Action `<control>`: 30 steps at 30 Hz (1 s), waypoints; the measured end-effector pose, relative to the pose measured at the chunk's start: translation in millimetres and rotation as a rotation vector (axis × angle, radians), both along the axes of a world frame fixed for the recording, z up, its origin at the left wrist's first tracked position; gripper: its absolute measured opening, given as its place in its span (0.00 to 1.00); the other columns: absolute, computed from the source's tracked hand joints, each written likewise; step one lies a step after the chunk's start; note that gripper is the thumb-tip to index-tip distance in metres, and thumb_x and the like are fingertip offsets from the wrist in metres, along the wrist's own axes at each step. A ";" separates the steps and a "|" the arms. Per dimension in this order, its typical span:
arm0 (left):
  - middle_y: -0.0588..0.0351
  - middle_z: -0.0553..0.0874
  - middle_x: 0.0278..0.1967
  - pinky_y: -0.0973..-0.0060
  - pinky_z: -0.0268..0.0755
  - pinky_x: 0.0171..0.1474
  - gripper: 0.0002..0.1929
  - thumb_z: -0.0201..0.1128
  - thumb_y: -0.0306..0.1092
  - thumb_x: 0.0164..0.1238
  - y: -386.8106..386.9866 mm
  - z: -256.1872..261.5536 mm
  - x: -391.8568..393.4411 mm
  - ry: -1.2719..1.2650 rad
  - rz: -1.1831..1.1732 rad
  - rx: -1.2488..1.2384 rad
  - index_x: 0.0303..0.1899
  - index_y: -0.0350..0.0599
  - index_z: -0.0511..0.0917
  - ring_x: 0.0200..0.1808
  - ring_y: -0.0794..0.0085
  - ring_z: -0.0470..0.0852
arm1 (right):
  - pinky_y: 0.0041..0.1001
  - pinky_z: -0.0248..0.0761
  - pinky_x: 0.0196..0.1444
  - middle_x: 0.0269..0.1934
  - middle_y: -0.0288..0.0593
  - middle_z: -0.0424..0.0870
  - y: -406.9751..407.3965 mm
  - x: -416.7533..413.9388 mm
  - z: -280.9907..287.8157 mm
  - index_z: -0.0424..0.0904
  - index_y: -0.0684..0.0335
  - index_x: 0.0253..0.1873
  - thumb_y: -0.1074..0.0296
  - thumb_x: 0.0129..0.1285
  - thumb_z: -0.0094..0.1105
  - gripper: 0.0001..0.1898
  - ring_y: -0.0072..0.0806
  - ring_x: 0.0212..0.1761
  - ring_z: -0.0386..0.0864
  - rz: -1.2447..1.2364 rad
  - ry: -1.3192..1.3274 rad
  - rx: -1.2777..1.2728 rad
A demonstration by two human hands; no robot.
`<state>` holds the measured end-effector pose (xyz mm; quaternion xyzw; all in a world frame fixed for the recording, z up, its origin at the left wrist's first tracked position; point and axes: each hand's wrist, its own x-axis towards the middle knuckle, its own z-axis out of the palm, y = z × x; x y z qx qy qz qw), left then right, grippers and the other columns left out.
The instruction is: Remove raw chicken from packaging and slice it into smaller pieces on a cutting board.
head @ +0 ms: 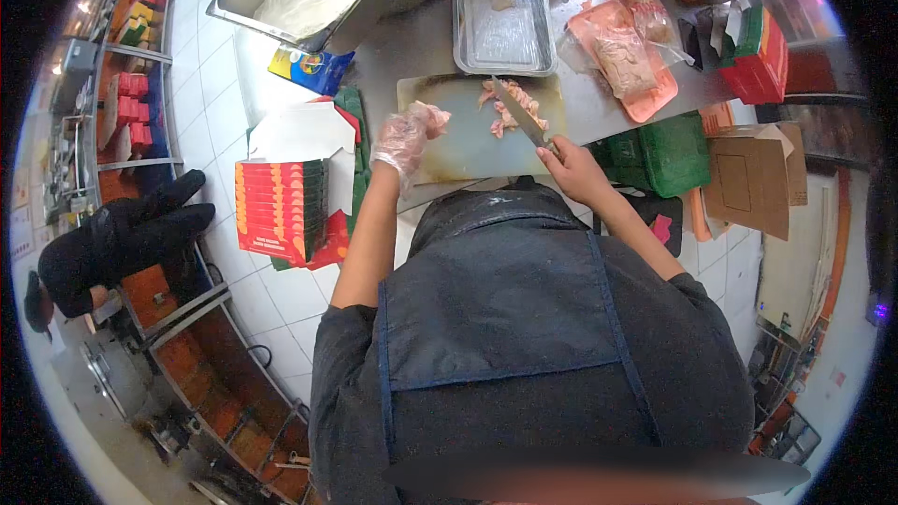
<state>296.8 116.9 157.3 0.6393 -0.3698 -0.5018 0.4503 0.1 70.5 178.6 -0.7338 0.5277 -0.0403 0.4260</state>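
My left hand (401, 139), in a clear plastic glove, grips a lump of pale raw meat (436, 119) over the left side of a cutting board (463, 151). My bare right hand (575, 170) is closed around the handle of a kitchen knife (518, 109). Its blade points up and left, across small cut pieces of raw meat (506, 128) on the board's right half. Just beyond the board stands a clear rectangular tray (501, 28), with a little pale matter near its far end.
A deep steel pan (344, 17) lined with plastic stands at the far left. Wrapped meat (623, 59) lies on an orange tray (649, 105) to the right. Stacked red cartons (277, 207) are at my left, a green crate (673, 154) at my right. Another person (105, 245) stands far left.
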 end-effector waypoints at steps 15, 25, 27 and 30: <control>0.49 0.88 0.38 0.66 0.72 0.56 0.25 0.48 0.51 0.78 3.8 4.3 -22.8 0.162 -0.045 -0.365 0.37 0.39 0.84 0.50 0.63 0.84 | 0.47 0.70 0.43 0.36 0.61 0.81 -47.6 -10.7 -11.9 0.73 0.66 0.48 0.52 0.72 0.52 0.19 0.58 0.41 0.80 0.333 -0.096 0.055; 0.43 0.86 0.50 0.63 0.77 0.51 0.20 0.48 0.46 0.78 1.3 -90.2 2.7 -1.421 -0.493 0.632 0.50 0.43 0.82 0.49 0.57 0.86 | 0.40 0.68 0.37 0.29 0.56 0.77 -67.7 -26.1 -14.8 0.74 0.66 0.47 0.52 0.72 0.53 0.18 0.48 0.31 0.76 0.293 -0.228 0.019; 0.42 0.87 0.48 0.58 0.77 0.50 0.21 0.47 0.47 0.77 -5.1 -98.7 -16.2 -1.356 -0.204 0.509 0.49 0.43 0.84 0.46 0.52 0.87 | 0.44 0.70 0.41 0.36 0.59 0.82 -71.1 -35.8 -22.4 0.74 0.64 0.49 0.51 0.72 0.51 0.19 0.55 0.40 0.80 0.255 -0.195 0.056; 0.42 0.87 0.46 0.56 0.76 0.53 0.23 0.47 0.49 0.76 -41.1 -63.1 -53.7 -0.977 0.003 0.725 0.45 0.41 0.85 0.48 0.51 0.86 | 0.44 0.70 0.40 0.34 0.58 0.82 -72.4 -44.2 -16.1 0.75 0.63 0.49 0.50 0.72 0.51 0.19 0.55 0.38 0.80 0.222 -0.102 0.060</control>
